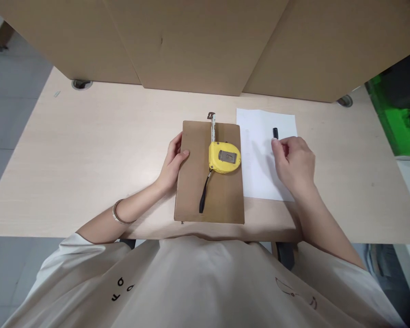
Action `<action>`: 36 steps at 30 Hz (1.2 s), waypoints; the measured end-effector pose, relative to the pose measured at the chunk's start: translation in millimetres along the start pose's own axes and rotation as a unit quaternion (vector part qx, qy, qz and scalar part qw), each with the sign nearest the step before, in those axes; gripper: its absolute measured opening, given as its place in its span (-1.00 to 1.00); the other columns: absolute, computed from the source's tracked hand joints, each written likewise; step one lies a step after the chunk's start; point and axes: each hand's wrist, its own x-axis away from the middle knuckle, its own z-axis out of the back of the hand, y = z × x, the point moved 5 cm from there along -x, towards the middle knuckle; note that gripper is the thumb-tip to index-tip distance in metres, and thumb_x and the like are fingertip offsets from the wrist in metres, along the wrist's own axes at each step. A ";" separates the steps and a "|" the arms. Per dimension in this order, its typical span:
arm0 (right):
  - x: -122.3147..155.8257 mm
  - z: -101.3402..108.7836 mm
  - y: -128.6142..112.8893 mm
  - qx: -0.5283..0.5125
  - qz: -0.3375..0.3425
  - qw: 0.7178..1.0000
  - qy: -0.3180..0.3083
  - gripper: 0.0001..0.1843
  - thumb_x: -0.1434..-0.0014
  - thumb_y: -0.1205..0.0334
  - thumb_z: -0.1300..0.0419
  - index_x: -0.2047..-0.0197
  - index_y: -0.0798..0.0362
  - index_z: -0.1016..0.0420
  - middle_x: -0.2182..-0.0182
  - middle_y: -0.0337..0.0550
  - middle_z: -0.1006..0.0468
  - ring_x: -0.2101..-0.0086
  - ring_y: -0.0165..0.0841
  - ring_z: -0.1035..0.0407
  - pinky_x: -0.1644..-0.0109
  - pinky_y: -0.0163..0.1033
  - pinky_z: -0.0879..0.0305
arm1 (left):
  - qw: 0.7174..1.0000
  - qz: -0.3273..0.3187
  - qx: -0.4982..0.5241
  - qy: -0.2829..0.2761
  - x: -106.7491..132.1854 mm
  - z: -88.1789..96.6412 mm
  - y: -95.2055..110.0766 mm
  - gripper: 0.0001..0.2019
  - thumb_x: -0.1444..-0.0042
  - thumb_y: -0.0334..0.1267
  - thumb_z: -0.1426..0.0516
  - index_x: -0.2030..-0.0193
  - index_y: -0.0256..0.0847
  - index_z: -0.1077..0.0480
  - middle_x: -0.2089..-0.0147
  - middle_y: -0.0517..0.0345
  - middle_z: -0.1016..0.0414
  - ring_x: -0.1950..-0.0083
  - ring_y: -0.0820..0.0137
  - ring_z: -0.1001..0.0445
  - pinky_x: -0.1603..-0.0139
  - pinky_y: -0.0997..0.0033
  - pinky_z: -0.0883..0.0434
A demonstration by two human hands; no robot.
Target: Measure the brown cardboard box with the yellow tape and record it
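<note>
My left hand (173, 161) grips the left edge of a brown cardboard piece (194, 191), thumb on top and fingers partly hidden at its side. On the cardboard lies a yellow tape measure (225, 157) with a metal belt clip and a black wrist strap. Its short blade stub points away from me, with the hooked end past the cardboard's far edge. To the right, my right hand (295, 164) is closed in a pinch on a black pen (275, 133), of which only one end shows. A white sheet of paper (259, 182) lies beneath that hand, partly tucked beside the cardboard.
Tall brown cardboard panels (191, 45) stand along the back of the light wooden table (105, 136). Round cable holes (82, 84) sit near the back corners. On the right are a green surface (386, 109) and a dark object with a cable.
</note>
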 end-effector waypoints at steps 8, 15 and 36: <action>10.4 -0.4 -125.7 -0.038 0.235 0.970 -0.041 -0.23 -0.33 -0.46 -0.09 0.00 0.15 -0.63 0.03 0.21 -0.49 0.02 0.07 -0.34 -0.08 0.23 -0.30 | 1.000 -0.013 0.001 0.006 -2.1 1.5 0.1 -0.38 -0.20 0.12 -0.27 -0.35 0.05 -0.29 -0.56 0.05 -0.27 -0.60 0.06 -0.20 -0.55 0.00 -0.29; 29.8 -0.5 -143.9 -0.229 0.157 0.943 -0.182 -0.34 -0.23 -0.12 -0.38 -0.19 0.05 -0.24 -0.08 0.17 -0.52 -0.04 0.00 -0.49 -0.08 0.08 -0.47 | 1.000 -0.014 -0.005 0.005 -1.5 1.9 0.1 -0.41 -0.24 0.07 -0.24 -0.36 0.03 -0.28 -0.56 0.04 -0.26 -0.59 0.06 -0.20 -0.57 -0.03 -0.26; 26.1 -17.7 -131.5 -0.608 -0.094 0.752 -0.235 -0.38 0.20 -0.02 -0.54 0.17 -0.03 -0.34 0.21 -0.17 -0.60 0.15 -0.16 -0.59 0.07 -0.05 -0.62 | 1.000 -0.016 0.005 0.003 -4.0 4.3 -3.6 -0.42 -0.22 0.01 -0.25 -0.36 0.04 -0.28 -0.57 0.03 -0.26 -0.59 0.05 -0.22 -0.56 -0.02 -0.25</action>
